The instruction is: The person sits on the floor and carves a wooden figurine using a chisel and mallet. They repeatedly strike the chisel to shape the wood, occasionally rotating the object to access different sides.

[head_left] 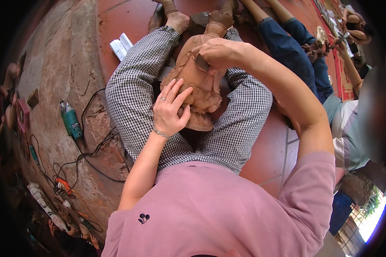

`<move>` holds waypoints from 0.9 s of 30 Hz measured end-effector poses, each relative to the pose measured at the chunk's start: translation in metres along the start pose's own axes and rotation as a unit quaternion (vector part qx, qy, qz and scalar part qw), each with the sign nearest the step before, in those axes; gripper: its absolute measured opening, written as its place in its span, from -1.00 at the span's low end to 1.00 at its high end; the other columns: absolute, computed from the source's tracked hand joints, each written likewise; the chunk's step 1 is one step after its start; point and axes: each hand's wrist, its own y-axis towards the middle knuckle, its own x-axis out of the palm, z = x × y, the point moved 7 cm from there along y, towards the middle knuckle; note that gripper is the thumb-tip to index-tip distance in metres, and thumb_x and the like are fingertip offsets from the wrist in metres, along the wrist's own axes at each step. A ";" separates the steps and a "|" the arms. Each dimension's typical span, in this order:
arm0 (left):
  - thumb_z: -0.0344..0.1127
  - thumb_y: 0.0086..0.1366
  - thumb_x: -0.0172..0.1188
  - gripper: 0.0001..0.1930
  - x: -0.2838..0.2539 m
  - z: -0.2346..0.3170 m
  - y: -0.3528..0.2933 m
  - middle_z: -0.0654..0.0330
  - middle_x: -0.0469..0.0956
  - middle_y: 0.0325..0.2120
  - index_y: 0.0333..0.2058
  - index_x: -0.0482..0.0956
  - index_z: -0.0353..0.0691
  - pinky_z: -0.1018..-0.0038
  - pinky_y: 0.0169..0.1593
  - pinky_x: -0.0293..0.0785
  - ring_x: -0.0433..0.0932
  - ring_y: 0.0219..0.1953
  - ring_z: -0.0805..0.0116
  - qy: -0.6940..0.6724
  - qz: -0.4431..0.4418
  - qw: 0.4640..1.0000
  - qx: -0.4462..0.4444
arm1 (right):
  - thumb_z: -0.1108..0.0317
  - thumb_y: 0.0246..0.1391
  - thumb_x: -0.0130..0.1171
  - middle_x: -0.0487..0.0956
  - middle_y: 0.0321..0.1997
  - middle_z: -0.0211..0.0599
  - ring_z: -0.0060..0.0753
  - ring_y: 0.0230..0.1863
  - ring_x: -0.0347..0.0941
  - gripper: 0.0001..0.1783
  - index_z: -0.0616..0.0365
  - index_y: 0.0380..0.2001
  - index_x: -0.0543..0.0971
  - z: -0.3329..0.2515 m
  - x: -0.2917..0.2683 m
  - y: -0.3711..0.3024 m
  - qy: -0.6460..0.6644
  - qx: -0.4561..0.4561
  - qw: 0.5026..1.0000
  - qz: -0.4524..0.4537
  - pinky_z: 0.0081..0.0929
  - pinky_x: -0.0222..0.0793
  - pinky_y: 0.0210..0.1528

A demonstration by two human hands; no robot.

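Head view: your left hand (171, 109) lies on the near part of the brown carving (201, 100), fingers spread and laid flat over its side, the thumb apart from them, probably to steady it and stop it rolling. The carving is between your legs in checked trousers (131, 85), its far end toward your feet and its base near your lap; your thighs seem to serve as a cradle on either side. To the right, your right hand (216, 53) bends over the upper part, fingers curled together and apparently pinching a dark flat piece (202, 63) against the surface; you cannot tell exactly how the hidden fingertips sit. Around you, from the left, a pink crate (22, 115), a green power tool (71, 122) and tangled cables (85, 155) lie on the worn slab (62, 55), off to the side of the carving. A white package (121, 46) sits just beyond your left knee. Your right hand and forearm (283, 77) block part of the carving from sight, and a neighbour's legs in blue trousers (285, 55) take up the floor on your right, leaving that arm less elbow room.
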 end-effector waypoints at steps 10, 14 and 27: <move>-0.38 0.02 0.22 -0.48 -0.002 -0.003 -0.003 0.01 0.47 0.22 0.06 0.62 -0.17 0.15 0.29 0.37 0.40 0.30 -0.03 0.000 0.001 1.000 -0.006 | 0.40 -0.22 0.43 0.64 -0.39 -0.19 -0.08 -0.20 0.60 -0.80 0.18 -0.43 0.67 -0.015 -0.012 0.004 0.000 0.013 1.000 -0.002 -0.24 0.51 -0.16; -0.37 0.03 0.22 -0.47 -0.003 -0.006 -0.005 0.01 0.48 0.22 0.06 0.62 -0.17 0.15 0.29 0.37 0.40 0.29 -0.03 0.004 0.006 1.000 -0.003 | 0.43 -0.13 0.41 0.67 -0.32 -0.22 -0.13 -0.22 0.61 -0.74 0.18 -0.29 0.65 0.006 -0.016 0.002 0.109 0.081 0.990 0.035 -0.34 0.51 -0.19; -0.36 0.04 0.22 -0.47 -0.001 -0.004 -0.007 0.01 0.47 0.22 0.07 0.62 -0.17 0.12 0.28 0.38 0.40 0.30 -0.02 0.008 0.009 1.000 -0.008 | 0.51 0.12 0.33 0.64 -0.12 -0.11 -0.49 -0.22 0.62 -0.09 0.18 0.44 0.05 -0.058 0.084 -0.126 0.609 0.313 0.728 0.034 -0.52 0.57 -0.38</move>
